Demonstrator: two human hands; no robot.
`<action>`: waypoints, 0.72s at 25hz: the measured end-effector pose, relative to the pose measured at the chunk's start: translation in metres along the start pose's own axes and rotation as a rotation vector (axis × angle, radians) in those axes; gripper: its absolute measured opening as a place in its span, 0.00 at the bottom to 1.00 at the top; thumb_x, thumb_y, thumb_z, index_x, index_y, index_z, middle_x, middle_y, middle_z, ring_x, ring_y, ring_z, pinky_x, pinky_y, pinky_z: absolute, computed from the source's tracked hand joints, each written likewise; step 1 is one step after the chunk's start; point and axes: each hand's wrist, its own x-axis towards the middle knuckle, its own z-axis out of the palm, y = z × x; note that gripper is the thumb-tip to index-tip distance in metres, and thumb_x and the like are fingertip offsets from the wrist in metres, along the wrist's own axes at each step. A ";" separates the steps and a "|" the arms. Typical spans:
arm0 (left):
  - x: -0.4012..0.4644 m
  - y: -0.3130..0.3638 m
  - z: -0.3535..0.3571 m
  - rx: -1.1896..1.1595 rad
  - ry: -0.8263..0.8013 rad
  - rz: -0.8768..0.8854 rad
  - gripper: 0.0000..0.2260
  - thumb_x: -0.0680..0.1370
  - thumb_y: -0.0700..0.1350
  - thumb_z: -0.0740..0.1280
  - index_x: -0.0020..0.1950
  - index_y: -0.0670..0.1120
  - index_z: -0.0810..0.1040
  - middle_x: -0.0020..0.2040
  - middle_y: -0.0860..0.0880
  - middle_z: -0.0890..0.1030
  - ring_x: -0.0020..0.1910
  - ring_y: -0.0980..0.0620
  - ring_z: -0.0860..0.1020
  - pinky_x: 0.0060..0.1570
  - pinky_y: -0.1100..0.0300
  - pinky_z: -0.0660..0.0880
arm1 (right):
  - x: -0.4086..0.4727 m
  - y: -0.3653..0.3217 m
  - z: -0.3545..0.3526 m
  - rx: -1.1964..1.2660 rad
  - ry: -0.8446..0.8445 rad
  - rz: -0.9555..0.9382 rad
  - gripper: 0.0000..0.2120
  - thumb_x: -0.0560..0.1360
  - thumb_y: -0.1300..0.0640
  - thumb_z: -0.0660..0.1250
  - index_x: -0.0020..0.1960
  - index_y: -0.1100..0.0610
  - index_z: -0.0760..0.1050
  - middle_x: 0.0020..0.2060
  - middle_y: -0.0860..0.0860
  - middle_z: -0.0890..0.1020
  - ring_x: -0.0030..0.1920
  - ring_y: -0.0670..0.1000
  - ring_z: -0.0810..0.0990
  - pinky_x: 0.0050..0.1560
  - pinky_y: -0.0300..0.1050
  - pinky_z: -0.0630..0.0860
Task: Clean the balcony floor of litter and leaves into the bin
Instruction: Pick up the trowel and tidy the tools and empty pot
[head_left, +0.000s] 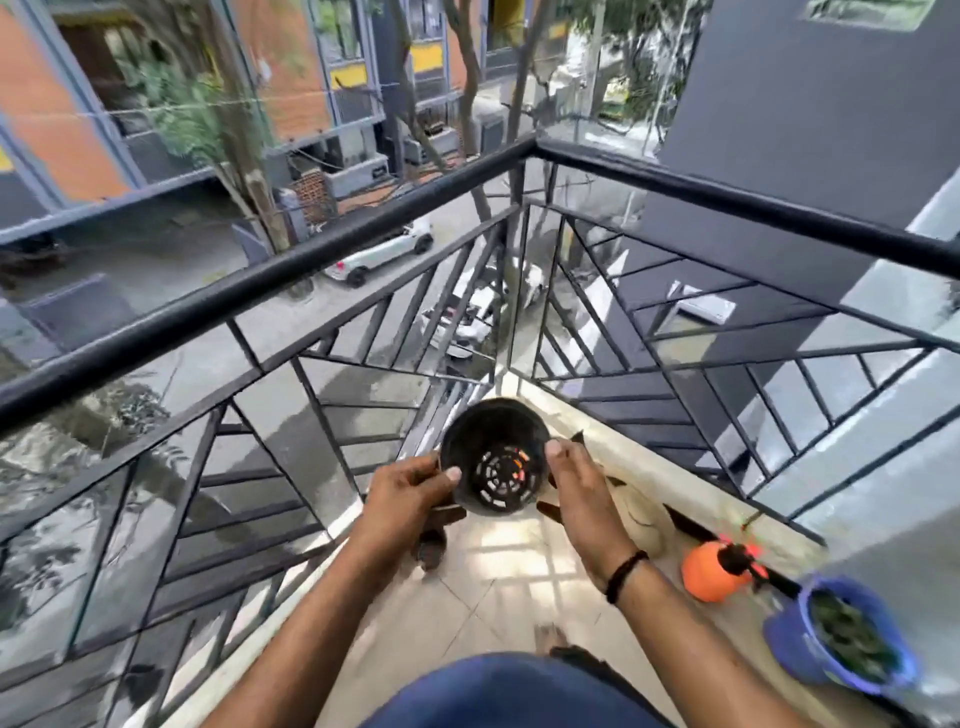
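Note:
I hold an empty black plastic plant pot (483, 441) in both hands above the balcony floor, its mouth turned toward me so the slotted bottom shows. My left hand (402, 493) grips its left rim, thumb over the edge. My right hand (579, 486) grips the right rim; a black band circles that wrist. Dark dry leaves (688, 525) lie on the tiled floor (498, 587) near the pot. A dark clump (431, 551) lies below my left hand. A blue bucket (782, 639) with green leaves inside stands at the lower right.
A black metal railing (322, 249) with glass panels encloses the balcony corner on the left and right. An orange spray bottle (709, 571) lies on the floor by the bucket. A pale rounded object (644, 519) sits behind my right hand. The street lies far below.

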 end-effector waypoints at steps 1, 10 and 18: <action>0.012 0.005 0.016 -0.008 0.029 0.010 0.06 0.80 0.34 0.67 0.53 0.37 0.83 0.46 0.40 0.86 0.45 0.44 0.83 0.45 0.52 0.81 | 0.020 -0.002 -0.013 -0.019 -0.011 0.008 0.12 0.82 0.43 0.58 0.58 0.48 0.75 0.55 0.46 0.82 0.59 0.45 0.79 0.60 0.44 0.77; 0.043 -0.002 0.052 -0.081 0.518 -0.127 0.23 0.71 0.21 0.61 0.55 0.44 0.83 0.46 0.41 0.82 0.40 0.46 0.82 0.36 0.52 0.82 | 0.148 0.006 -0.029 -0.160 -0.559 0.164 0.07 0.81 0.50 0.65 0.54 0.50 0.80 0.51 0.48 0.85 0.56 0.50 0.83 0.52 0.50 0.79; -0.049 -0.062 0.004 -0.384 0.963 -0.327 0.16 0.76 0.28 0.63 0.57 0.44 0.82 0.49 0.42 0.86 0.45 0.43 0.84 0.42 0.51 0.83 | 0.111 0.043 0.092 -0.387 -1.023 0.222 0.03 0.81 0.49 0.64 0.50 0.47 0.72 0.48 0.47 0.81 0.50 0.49 0.81 0.51 0.55 0.80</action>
